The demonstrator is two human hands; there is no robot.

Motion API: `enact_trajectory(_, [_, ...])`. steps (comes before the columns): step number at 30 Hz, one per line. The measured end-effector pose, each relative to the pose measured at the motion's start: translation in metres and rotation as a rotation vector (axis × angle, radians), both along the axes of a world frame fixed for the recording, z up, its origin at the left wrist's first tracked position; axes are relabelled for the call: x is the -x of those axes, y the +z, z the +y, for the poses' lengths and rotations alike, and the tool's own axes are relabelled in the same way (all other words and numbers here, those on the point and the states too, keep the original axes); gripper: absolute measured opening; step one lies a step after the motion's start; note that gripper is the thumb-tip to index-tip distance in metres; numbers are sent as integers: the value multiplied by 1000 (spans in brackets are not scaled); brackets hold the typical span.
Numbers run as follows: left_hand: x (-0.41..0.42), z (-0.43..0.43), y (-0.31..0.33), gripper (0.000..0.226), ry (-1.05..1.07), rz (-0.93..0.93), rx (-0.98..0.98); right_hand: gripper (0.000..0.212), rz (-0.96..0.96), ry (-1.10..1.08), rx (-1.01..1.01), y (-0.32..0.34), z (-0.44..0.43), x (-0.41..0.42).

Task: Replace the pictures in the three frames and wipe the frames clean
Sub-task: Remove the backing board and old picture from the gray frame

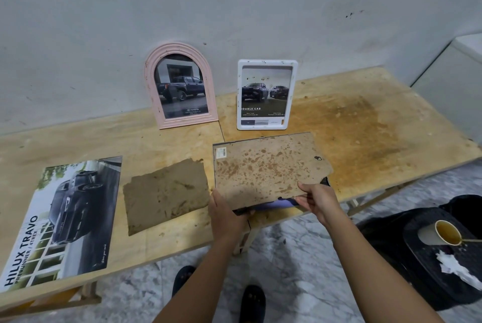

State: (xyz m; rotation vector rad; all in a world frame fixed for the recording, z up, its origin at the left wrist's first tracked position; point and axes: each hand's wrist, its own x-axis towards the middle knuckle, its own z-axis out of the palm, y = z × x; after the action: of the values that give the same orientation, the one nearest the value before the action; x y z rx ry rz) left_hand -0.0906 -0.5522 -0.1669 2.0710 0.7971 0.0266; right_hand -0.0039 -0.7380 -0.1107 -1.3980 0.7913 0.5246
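Observation:
A dark frame lies face down near the table's front edge, its stained brown backing board (268, 168) facing up. My left hand (227, 214) grips its near left corner. My right hand (319, 201) holds the near right edge, thumb on the board. A strip of purple picture (276, 204) shows under the near edge. A pink arched frame (180, 85) and a white rectangular frame (266, 94), both with truck pictures and spots of dirt, lean on the wall behind. A large truck poster (65, 218) lies at the left.
A dirty brown sheet (167, 193) lies flat between the poster and the held frame. The wooden table (365, 124) is stained at the right. On the floor at right, a black bag (430, 262) holds a paper cup (443, 234) with brown liquid and crumpled white tissue (456, 268).

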Motion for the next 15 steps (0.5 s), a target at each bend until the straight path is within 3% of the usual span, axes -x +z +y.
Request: enact_trajectory(15, [8,3,-10,99,96,-188,129,12,-156,-247,-100,-16,5,16])
